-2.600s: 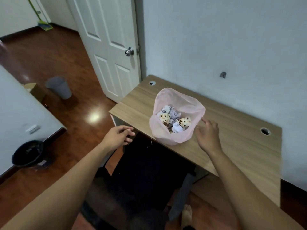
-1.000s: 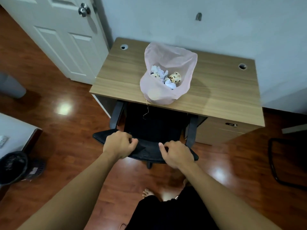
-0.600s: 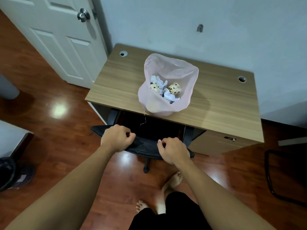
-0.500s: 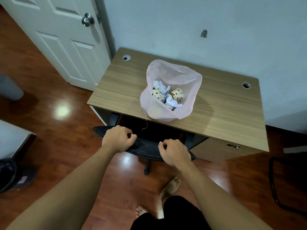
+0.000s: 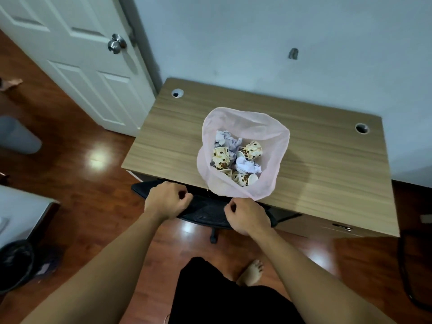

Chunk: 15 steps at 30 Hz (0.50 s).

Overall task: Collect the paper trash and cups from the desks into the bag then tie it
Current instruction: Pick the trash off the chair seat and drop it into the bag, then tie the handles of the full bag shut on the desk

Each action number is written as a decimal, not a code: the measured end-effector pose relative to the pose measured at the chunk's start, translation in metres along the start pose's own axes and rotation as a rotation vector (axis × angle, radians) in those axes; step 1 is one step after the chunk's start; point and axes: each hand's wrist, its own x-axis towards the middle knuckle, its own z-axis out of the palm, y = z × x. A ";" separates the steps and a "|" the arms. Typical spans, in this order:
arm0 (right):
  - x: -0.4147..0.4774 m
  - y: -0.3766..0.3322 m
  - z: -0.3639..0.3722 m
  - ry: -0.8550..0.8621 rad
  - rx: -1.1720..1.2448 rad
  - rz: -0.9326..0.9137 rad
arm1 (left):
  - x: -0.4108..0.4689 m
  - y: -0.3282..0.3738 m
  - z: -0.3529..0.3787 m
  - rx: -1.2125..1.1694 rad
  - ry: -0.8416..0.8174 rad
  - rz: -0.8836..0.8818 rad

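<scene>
A pink plastic bag (image 5: 277, 160) stands open-mouthed at the front edge of the wooden desk (image 5: 327, 160). Inside it lie several spotted paper cups (image 5: 221, 155) and crumpled white paper (image 5: 247, 166). A black office chair (image 5: 205, 212) is tucked under the desk just below the bag. My left hand (image 5: 167, 202) and my right hand (image 5: 247, 217) both have curled fingers gripping the top edge of the chair's back, a short way in front of the bag. Neither hand touches the bag.
A white door (image 5: 77, 54) stands left of the desk. A grey bin (image 5: 17, 136) sits on the wood floor at far left, a black bin (image 5: 14, 263) beside a white desk (image 5: 21, 211) at lower left. A black chair frame (image 5: 406, 272) is at right.
My hands left the bag and took hold of the chair back. The chair has slid further in under the desk, and I have stepped closer to it.
</scene>
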 end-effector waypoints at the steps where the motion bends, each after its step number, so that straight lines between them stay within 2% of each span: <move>1: 0.004 -0.001 -0.002 -0.008 0.008 0.020 | 0.003 0.000 -0.001 -0.007 -0.012 -0.008; 6: 0.018 0.003 0.000 -0.017 0.093 0.129 | 0.002 0.000 -0.007 -0.031 -0.065 -0.030; 8: 0.021 0.007 0.000 0.023 0.170 0.163 | 0.009 0.003 -0.010 -0.078 -0.131 -0.112; 10: 0.025 0.013 -0.001 0.100 0.264 0.222 | 0.025 0.003 -0.013 -0.294 -0.215 -0.252; 12: 0.031 0.021 -0.009 0.160 0.369 0.343 | 0.046 0.004 -0.014 -0.660 -0.256 -0.348; 15: 0.030 0.022 -0.036 0.253 0.710 0.563 | 0.084 0.010 -0.025 -0.869 -0.193 -0.294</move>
